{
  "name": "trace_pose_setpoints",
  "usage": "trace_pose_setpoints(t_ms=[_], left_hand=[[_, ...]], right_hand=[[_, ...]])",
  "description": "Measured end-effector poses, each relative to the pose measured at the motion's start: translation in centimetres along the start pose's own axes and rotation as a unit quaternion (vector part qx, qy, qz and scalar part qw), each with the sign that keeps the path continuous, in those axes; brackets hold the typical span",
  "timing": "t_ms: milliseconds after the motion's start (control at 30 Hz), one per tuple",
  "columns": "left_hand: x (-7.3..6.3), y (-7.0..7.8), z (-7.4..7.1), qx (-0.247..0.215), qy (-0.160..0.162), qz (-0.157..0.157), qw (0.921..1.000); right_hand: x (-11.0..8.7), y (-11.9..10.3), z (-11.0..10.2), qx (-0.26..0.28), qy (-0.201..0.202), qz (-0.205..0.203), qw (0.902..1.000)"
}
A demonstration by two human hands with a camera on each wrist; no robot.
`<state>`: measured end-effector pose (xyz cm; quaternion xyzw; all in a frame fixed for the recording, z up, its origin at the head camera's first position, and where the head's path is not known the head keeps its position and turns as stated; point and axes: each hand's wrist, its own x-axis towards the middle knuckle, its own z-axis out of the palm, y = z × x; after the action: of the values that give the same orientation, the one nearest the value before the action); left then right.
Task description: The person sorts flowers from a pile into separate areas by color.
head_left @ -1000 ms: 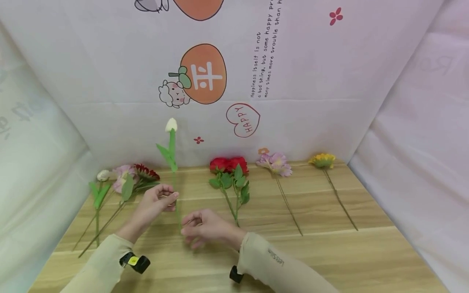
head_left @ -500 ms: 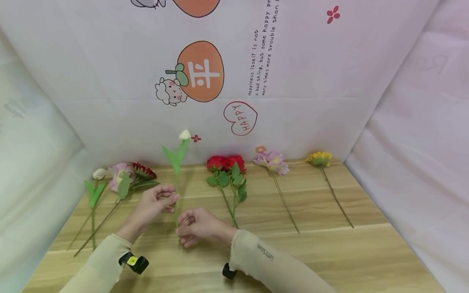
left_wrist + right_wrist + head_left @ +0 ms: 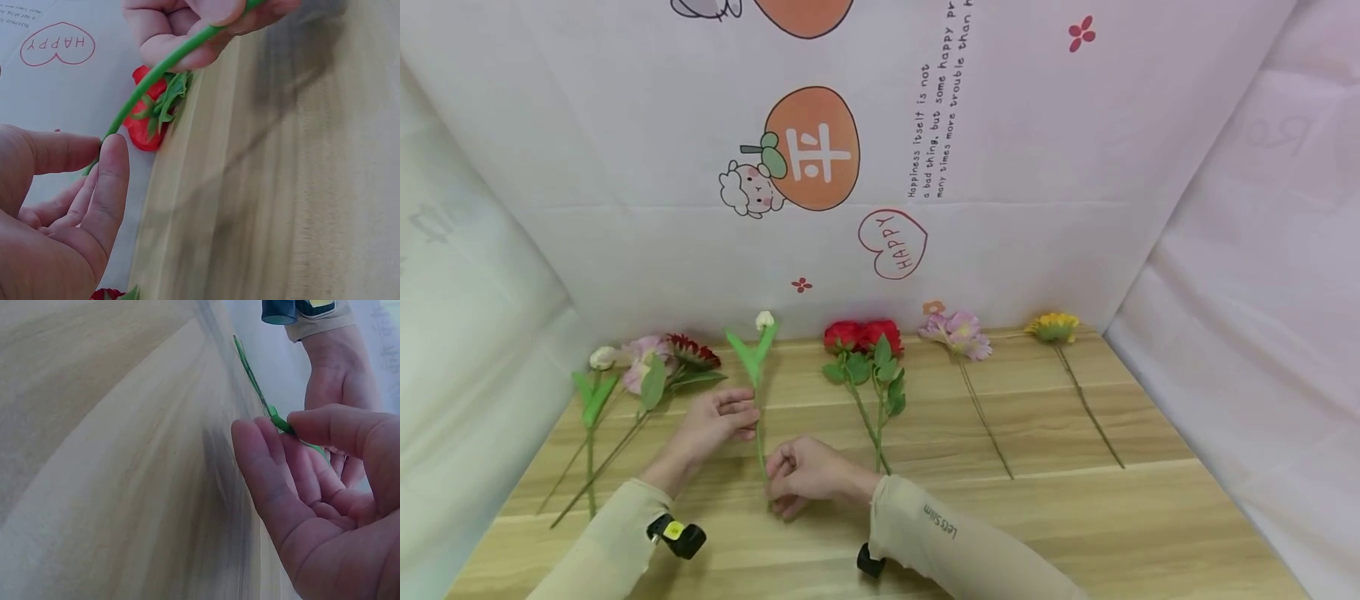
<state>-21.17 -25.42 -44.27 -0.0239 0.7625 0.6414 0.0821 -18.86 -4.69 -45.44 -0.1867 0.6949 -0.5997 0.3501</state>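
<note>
A white tulip (image 3: 754,367) with two long green leaves is held over the left-middle part of the wooden table (image 3: 1120,533), its bud near the back edge. My left hand (image 3: 718,419) pinches the stem below the leaves. Lower down, my right hand (image 3: 811,471) pinches the stem close to its end. Seen from the left wrist, the green stem (image 3: 147,81) curves between the two hands, with thumb and index finger pressed on it. In the right wrist view my right thumb and fingers grip the stem (image 3: 282,424).
Left of my hands lie another white tulip (image 3: 593,404), a pink flower (image 3: 642,357) and a dark red flower (image 3: 694,350). To the right are red roses (image 3: 863,336), a light purple flower (image 3: 961,335) and a yellow flower (image 3: 1055,327). Printed white cloth (image 3: 1015,250) stands behind.
The held tulip's bud has come down from in front of the cloth to the table's back edge. My right hand has shifted slightly down; both hands keep hold of the stem.
</note>
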Motion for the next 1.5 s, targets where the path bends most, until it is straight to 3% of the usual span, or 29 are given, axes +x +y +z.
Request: trace_pose_setpoints(t_ms=[200, 600, 1100, 1300, 1500], left_hand=[[0.7, -0.9, 0.5, -0.005, -0.005, -0.006, 1.0000], [0.9, -1.4, 0.8, 0.013, 0.004, -0.036, 0.9993], [1.0, -1.3, 1.0, 0.007, -0.006, -0.022, 0.9997], [1.0, -1.6, 0.7, 0.001, 0.000, -0.020, 0.9998], [0.9, -1.7, 0.3, -0.001, 0.001, -0.020, 0.9998]], right_hand=[[0.2, 0.4, -0.5, -0.035, 0.000, 0.020, 0.9992], [0.5, 0.6, -0.4, -0.029, -0.008, 0.034, 0.9990], [0.3, 0.1, -0.6, -0.002, 0.003, 0.047, 0.9989], [0.2, -0.1, -0.6, 0.035, -0.012, 0.049, 0.9981], [-0.1, -0.4, -0.6, 0.030, -0.023, 0.051, 0.9980]])
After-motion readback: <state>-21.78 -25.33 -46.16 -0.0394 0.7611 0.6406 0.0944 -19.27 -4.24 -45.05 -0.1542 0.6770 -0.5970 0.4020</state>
